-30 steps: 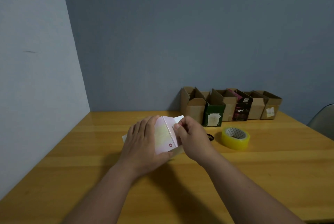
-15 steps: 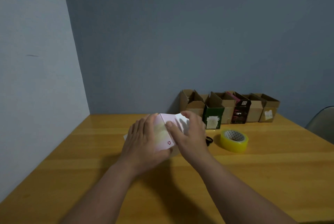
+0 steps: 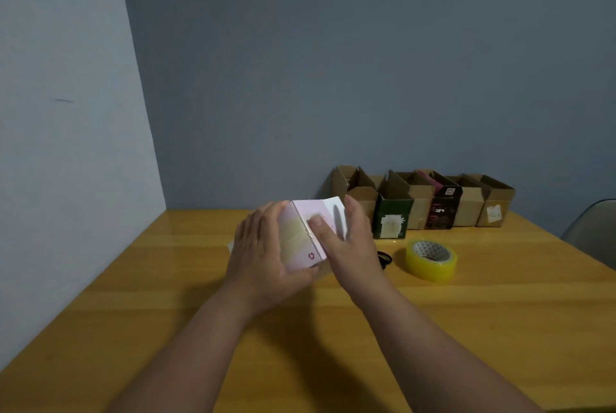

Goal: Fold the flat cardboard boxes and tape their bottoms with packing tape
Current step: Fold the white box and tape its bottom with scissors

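A small pink and cream box (image 3: 301, 236) stands on the wooden table (image 3: 466, 329), its taped seam facing me. My left hand (image 3: 263, 256) wraps its left side, fingers over the top and thumb under the near corner. My right hand (image 3: 346, 242) grips the right side, thumb lying on the seam and fingers curled over the far flap. A roll of yellowish packing tape (image 3: 431, 259) lies flat to the right of my hands. Part of the box's lower edge is hidden by my hands.
A row of folded boxes (image 3: 423, 202), brown, green and black, stands open-topped against the back wall. A small dark object (image 3: 385, 258) lies between my right hand and the tape. Walls close off the left and back. A chair back (image 3: 596, 232) shows at the right edge.
My right hand has moved from pinching the seam to wrapping over the box's right side, thumb now on the seam. The left hand kept its hold.
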